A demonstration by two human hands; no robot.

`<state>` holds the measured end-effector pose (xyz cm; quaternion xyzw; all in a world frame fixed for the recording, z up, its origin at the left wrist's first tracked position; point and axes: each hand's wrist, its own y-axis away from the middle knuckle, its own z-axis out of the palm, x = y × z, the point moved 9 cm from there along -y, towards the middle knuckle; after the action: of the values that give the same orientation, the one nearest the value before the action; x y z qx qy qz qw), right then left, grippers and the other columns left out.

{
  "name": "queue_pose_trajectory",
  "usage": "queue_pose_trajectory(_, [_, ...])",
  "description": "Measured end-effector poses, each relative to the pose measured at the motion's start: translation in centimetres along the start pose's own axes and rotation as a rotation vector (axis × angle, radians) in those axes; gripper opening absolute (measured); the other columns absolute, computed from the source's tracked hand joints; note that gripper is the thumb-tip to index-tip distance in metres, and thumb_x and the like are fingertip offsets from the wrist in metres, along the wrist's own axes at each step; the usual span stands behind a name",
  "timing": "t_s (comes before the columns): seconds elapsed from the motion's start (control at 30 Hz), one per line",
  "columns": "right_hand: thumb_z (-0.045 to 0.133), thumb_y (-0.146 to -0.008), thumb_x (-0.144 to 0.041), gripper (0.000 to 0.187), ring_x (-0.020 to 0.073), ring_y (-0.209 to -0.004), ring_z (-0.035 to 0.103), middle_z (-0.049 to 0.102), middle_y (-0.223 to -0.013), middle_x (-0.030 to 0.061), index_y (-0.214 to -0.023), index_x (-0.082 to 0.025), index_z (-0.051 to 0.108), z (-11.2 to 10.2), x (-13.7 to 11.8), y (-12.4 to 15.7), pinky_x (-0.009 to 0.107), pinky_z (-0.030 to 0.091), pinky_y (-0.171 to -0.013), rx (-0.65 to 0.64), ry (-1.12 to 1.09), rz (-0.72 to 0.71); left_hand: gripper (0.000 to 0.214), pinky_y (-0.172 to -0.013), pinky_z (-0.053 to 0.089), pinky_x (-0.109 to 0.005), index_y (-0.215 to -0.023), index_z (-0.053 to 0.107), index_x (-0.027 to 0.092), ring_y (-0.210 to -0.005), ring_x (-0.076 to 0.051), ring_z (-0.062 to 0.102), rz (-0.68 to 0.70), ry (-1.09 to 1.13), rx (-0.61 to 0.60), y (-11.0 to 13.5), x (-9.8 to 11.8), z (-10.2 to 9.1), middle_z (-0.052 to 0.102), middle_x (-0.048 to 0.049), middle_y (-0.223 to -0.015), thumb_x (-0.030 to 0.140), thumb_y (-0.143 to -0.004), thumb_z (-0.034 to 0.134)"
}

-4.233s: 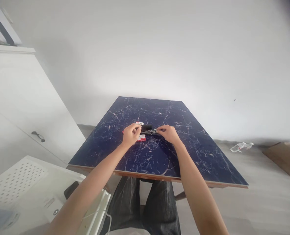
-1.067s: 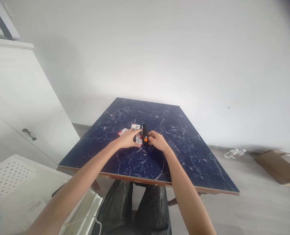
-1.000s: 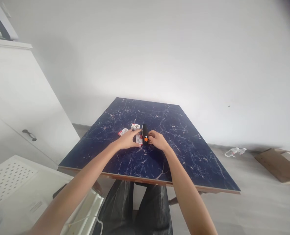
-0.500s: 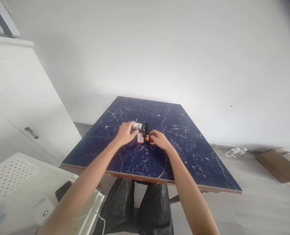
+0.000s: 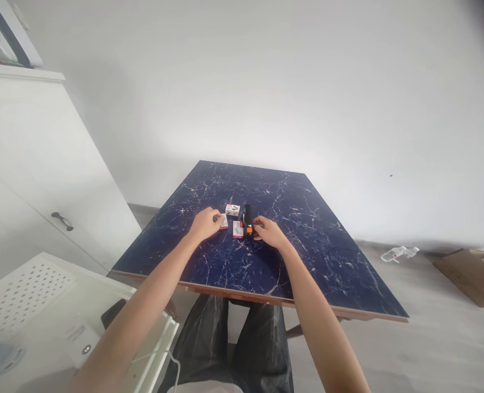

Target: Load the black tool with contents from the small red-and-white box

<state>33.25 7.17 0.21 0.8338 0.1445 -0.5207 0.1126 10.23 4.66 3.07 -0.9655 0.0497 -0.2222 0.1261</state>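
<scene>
A small black stapler [image 5: 248,221] with an orange part stands upright near the middle of the blue marble table top [image 5: 307,273]. My right hand [image 5: 270,232] is against its near side and appears to grip it. Just left of the stapler lies a white and red staple box [image 5: 237,229]. A white box [image 5: 232,209] sits farther back. My left hand [image 5: 204,224] has its fingertips at a small red and white box [image 5: 224,221], which they partly hide. Whether it holds that box, I cannot tell.
The table's near edge is wooden. A white cabinet [image 5: 53,164] stands to the left, and a white perforated appliance [image 5: 29,295] sits at lower left. My dark trousers show below the table. A plastic bottle [image 5: 399,253] and cardboard [image 5: 473,278] lie on the floor at right.
My left hand has moved down from behind the boxes to the small red and white box. The stapler and my right hand have shifted slightly right.
</scene>
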Motion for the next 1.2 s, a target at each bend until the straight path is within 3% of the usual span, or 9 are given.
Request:
queue_pose_trajectory(0.1, [0.052,-0.086,-0.018,0.016,0.0132,-0.074,0.072,0.069,-0.112,0.0056,-0.099,-0.020,0.061,0.0,-0.1,0.1,0.023,0.062,-0.064,0.003,0.015,0.002,0.047,-0.099,0.042,-0.045,-0.123,0.066,0.027,-0.120,-0.033,0.054,0.128,0.023,-0.093,0.0,0.6,0.8,0.062,-0.0082,-0.131,0.050,-0.082,0.066])
queue_pose_trajectory(0.17, [0.053,-0.086,-0.018,0.016,0.0125,-0.074,0.071,0.070,-0.113,0.0053,-0.099,-0.020,0.061,0.0,-0.1,0.1,0.022,0.062,-0.065,0.000,0.022,0.007,0.057,-0.100,0.041,-0.047,-0.128,0.062,0.027,-0.122,-0.035,0.052,0.146,0.028,-0.133,0.1,0.6,1.0,0.062,-0.0085,-0.130,0.048,-0.077,0.072])
queue_pose_trajectory(0.33, [0.052,-0.086,-0.017,0.016,0.0134,-0.074,0.072,0.071,-0.109,0.0055,-0.098,-0.019,0.061,0.0,-0.3,0.1,0.023,0.062,-0.063,0.004,0.015,-0.009,0.049,-0.104,0.039,-0.045,-0.130,0.059,0.026,-0.120,-0.030,0.053,0.207,0.120,0.089,0.7,2.7,-1.5,0.063,-0.0072,-0.130,0.046,-0.085,0.065])
queue_pose_trajectory(0.4, [0.052,-0.085,-0.017,0.016,0.0140,-0.072,0.072,0.071,-0.103,0.0049,-0.098,-0.020,0.061,0.0,-0.3,0.1,0.024,0.062,-0.063,0.005,0.016,-0.012,0.053,-0.105,0.039,-0.044,-0.135,0.056,0.027,-0.124,-0.030,0.051,0.221,0.162,0.104,1.0,3.9,-1.5,0.061,-0.0068,-0.134,0.049,-0.087,0.063])
queue_pose_trajectory(0.6, [0.052,-0.085,-0.018,0.018,0.0147,-0.074,0.072,0.073,-0.101,0.0043,-0.099,-0.021,0.062,0.0,0.1,-0.1,0.024,0.062,-0.065,0.002,0.015,-0.025,0.064,-0.095,0.047,-0.045,-0.139,0.054,0.026,-0.120,-0.035,0.055,0.273,0.179,-0.159,1.6,5.9,2.2,0.061,-0.0110,-0.133,0.053,-0.082,0.068])
queue_pose_trajectory(0.77, [0.053,-0.084,-0.019,0.017,0.0159,-0.074,0.073,0.073,-0.101,0.0047,-0.099,-0.021,0.062,-0.1,0.2,-0.2,0.026,0.062,-0.064,0.001,0.019,-0.031,0.089,-0.098,0.047,-0.045,-0.154,0.036,0.028,-0.129,-0.036,0.051,0.212,0.221,-0.208,1.2,4.6,3.1,0.050,-0.0146,-0.147,0.056,-0.078,0.072])
queue_pose_trajectory(1.0, [0.053,-0.083,-0.016,0.016,0.0161,-0.072,0.072,0.073,-0.095,0.0043,-0.096,-0.020,0.062,-0.2,-0.3,0.1,0.026,0.062,-0.063,0.025,0.028,-0.019,0.092,-0.103,0.044,-0.046,-0.154,0.037,0.024,-0.132,-0.036,0.049,0.212,0.269,-0.249,1.2,4.6,3.4,0.050,-0.0153,-0.148,0.056,-0.077,0.074])
queue_pose_trajectory(1.07, [0.053,-0.083,-0.016,0.015,0.0160,-0.071,0.072,0.073,-0.095,0.0040,-0.095,-0.021,0.062,-0.2,-0.4,0.1,0.025,0.061,-0.063,0.022,0.034,-0.024,0.084,-0.105,0.044,-0.045,-0.153,0.039,0.026,-0.135,-0.034,0.047,0.232,0.281,-0.210,1.0,4.6,3.0,0.049,-0.0121,-0.151,0.058,-0.081,0.069])
queue_pose_trajectory(1.2, [0.053,-0.084,-0.016,0.015,0.0162,-0.072,0.072,0.073,-0.095,0.0044,-0.094,-0.021,0.062,-0.1,-0.5,0.1,0.026,0.062,-0.062,0.013,0.033,-0.022,0.052,-0.115,0.031,-0.049,-0.143,0.054,0.027,-0.141,-0.030,0.038,0.143,0.192,0.073,-0.9,2.9,1.0,0.046,-0.0066,-0.154,0.052,-0.101,0.039])
